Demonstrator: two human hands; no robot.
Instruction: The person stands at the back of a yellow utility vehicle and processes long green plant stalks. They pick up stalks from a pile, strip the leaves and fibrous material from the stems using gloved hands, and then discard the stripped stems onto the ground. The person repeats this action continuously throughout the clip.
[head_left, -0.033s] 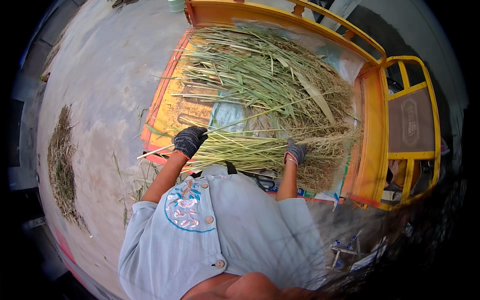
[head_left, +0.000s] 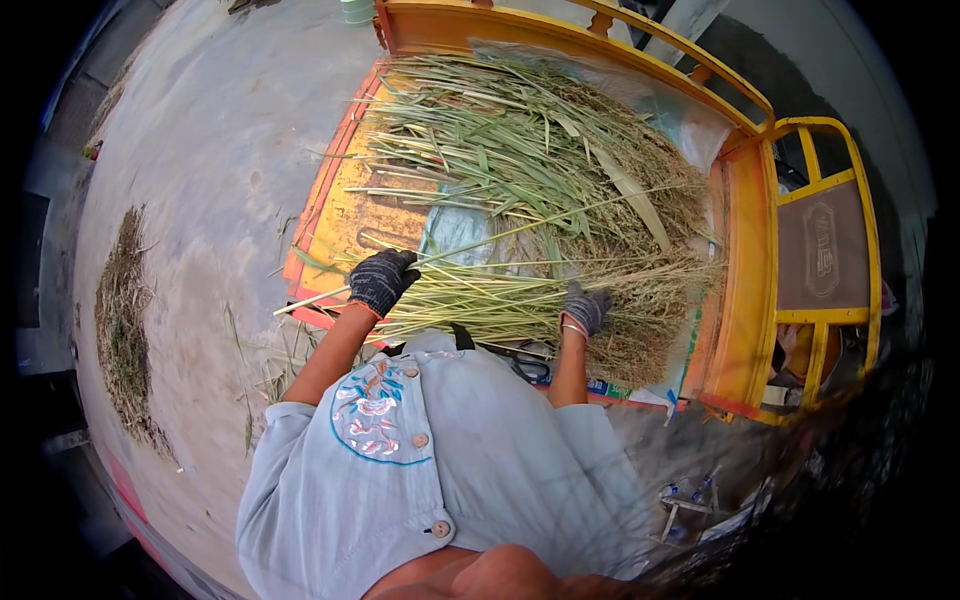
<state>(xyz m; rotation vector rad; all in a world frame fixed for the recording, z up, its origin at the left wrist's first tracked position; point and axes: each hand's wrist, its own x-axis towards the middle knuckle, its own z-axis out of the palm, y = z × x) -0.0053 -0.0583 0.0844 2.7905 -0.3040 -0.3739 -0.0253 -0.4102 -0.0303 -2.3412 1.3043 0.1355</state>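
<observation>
My left hand (head_left: 382,282), in a dark knit glove, is closed around a long pale-green stalk (head_left: 470,247). The stalk slants across the cargo bed from near left to far right. My right hand (head_left: 587,309), gloved alike, is at the lower right with thumb and fingers apart. It lies near the seedy tops (head_left: 640,345) of the near pile, and I see nothing gripped in it. Under and between both hands lies a layer of cut stalks (head_left: 480,303). Beyond them is a larger, greener pile of stalks (head_left: 500,130), its brownish seed heads pointing right.
The piles lie on an orange cargo bed (head_left: 345,225) with a raised rail (head_left: 560,30) at the far side. A yellow-framed seat back (head_left: 822,240) stands at the right. Dark-handled scissors (head_left: 530,371) lie near my body. Dry plant scraps (head_left: 128,330) are on the concrete at left.
My right hand has shifted slightly left, and its thumb and fingers show a little more. My left hand keeps its hold on the stalk.
</observation>
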